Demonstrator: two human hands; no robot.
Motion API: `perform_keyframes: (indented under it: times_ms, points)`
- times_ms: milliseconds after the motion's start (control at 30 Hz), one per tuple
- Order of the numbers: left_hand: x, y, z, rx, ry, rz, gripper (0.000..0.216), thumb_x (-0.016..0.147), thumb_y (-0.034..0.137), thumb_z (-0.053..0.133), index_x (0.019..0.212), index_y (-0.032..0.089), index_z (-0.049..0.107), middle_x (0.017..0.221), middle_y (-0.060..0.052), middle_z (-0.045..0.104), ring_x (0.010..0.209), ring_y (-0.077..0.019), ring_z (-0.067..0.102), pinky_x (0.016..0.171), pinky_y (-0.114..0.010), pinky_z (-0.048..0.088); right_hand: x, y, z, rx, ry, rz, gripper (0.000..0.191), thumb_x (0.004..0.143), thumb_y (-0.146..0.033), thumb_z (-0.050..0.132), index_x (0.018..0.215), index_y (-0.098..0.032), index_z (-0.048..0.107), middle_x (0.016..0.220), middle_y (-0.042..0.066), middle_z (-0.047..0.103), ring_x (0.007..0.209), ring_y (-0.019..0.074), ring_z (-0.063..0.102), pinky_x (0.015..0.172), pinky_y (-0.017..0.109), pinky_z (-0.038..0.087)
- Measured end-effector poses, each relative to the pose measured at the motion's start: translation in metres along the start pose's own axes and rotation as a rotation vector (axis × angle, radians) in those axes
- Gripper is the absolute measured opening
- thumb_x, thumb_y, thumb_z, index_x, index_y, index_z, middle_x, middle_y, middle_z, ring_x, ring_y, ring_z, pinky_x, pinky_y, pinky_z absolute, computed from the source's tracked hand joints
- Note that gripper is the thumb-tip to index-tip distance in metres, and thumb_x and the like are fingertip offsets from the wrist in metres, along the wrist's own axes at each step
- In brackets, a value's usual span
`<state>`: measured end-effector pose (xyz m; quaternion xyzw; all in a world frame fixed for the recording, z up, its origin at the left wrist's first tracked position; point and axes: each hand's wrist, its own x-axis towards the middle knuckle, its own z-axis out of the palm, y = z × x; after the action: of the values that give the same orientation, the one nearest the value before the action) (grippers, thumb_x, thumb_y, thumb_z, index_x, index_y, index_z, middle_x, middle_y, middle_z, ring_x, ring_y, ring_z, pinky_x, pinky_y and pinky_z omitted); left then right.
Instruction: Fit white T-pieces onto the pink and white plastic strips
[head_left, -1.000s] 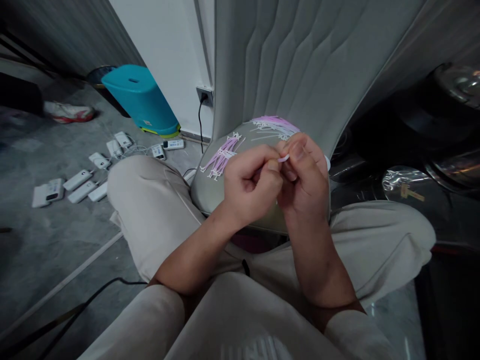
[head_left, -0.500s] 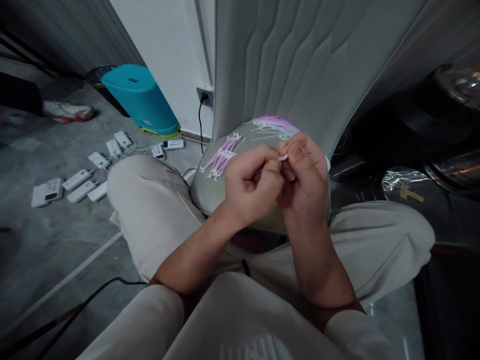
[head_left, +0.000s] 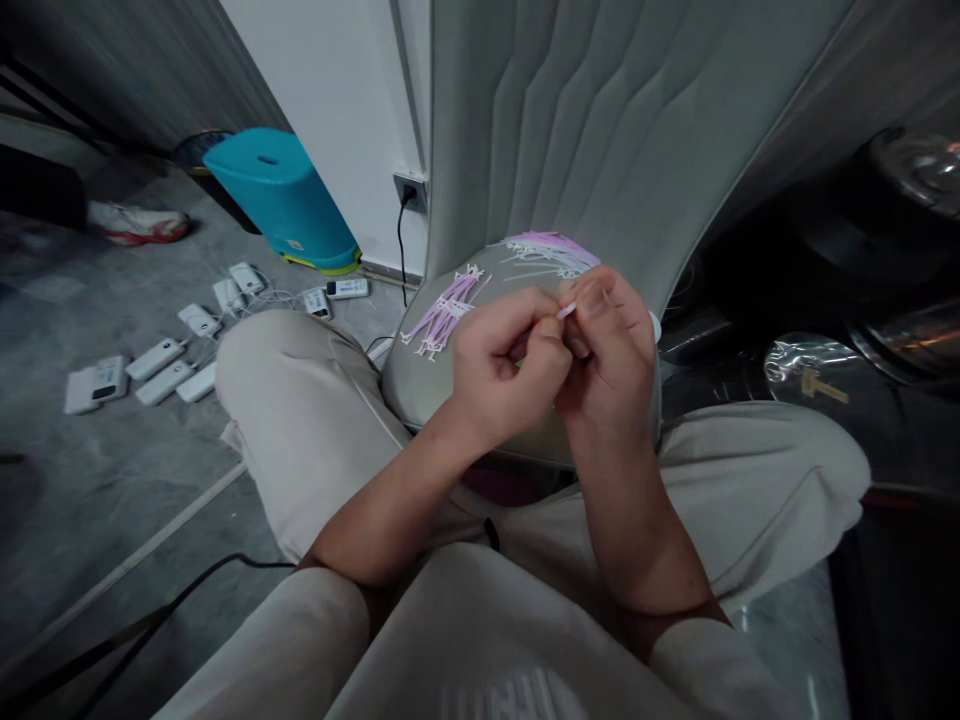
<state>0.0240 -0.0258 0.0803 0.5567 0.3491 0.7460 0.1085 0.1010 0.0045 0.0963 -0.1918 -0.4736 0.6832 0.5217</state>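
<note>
My left hand (head_left: 510, 375) and my right hand (head_left: 609, 350) are raised close together above my lap. Between their fingertips they pinch a small pink-and-white plastic strip (head_left: 566, 311), with most of it hidden by my fingers. Just beyond my left hand, a loose bundle of pink and white plastic strips (head_left: 446, 313) lies on the grey upholstered seat (head_left: 495, 270). A second bundle (head_left: 551, 250) lies farther back on the seat, beyond my right hand.
Beige trousers cover my crossed legs (head_left: 300, 430) around the seat. On the grey floor at left lie several white electronic devices (head_left: 154, 358) with thin cables. Farther back are a teal plastic stool (head_left: 277, 195), a white shoe (head_left: 136, 225) and a wall socket (head_left: 410, 192) with a black cable. A clear plastic bag (head_left: 806, 362) lies at right.
Both hands have shifted slightly, and the small strip now tilts a little more upward to the right. The bundles on the seat have not moved.
</note>
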Motion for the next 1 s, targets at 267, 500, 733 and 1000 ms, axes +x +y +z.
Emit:
perform_keyframes:
  times_ms: [267,500,733,1000]
  points:
    - [-0.0002,0.0011,-0.0006,0.030,-0.004,-0.021,0.033,0.099,0.027,0.054,0.066,0.024,0.055,0.059,0.004,0.059,0.050,-0.0096,0.050,0.046,-0.029,0.040,0.0009,-0.0017,0.0003,-0.034,0.000,0.001,0.046,0.077,-0.052,0.079,0.061,-0.024,0.047,0.053,-0.006,0.035,0.046,0.0075,0.027,0.040,0.024,0.025]
    - [-0.0030,-0.0017,-0.0004,-0.040,-0.004,-0.006,0.030,0.098,0.019,0.052,0.069,0.022,0.059,0.063,0.003,0.064,0.054,-0.0098,0.055,0.049,-0.028,0.043,0.0010,-0.0012,-0.0007,-0.004,-0.030,0.017,0.042,0.077,-0.050,0.078,0.062,-0.023,0.049,0.053,-0.008,0.031,0.044,0.0061,0.024,0.040,0.022,0.024]
    - [-0.0031,0.0027,0.0017,-0.111,0.034,-0.079,0.031,0.093,0.008,0.051,0.066,0.020,0.058,0.061,0.005,0.061,0.055,-0.0074,0.057,0.053,-0.021,0.046,0.0008,-0.0003,-0.0020,0.012,-0.046,0.011,0.034,0.082,-0.046,0.074,0.066,-0.023,0.053,0.053,-0.009,0.029,0.042,0.0054,0.024,0.040,0.022,0.027]
    - [-0.0016,-0.0004,0.0035,-0.099,0.057,-0.138,0.036,0.097,0.027,0.053,0.061,0.020,0.054,0.055,0.004,0.052,0.051,-0.0091,0.051,0.051,-0.023,0.043,0.0029,0.0005,-0.0019,0.105,-0.026,-0.020,0.030,0.087,-0.040,0.072,0.067,-0.023,0.057,0.052,-0.009,0.034,0.039,0.0045,0.021,0.038,0.021,0.022]
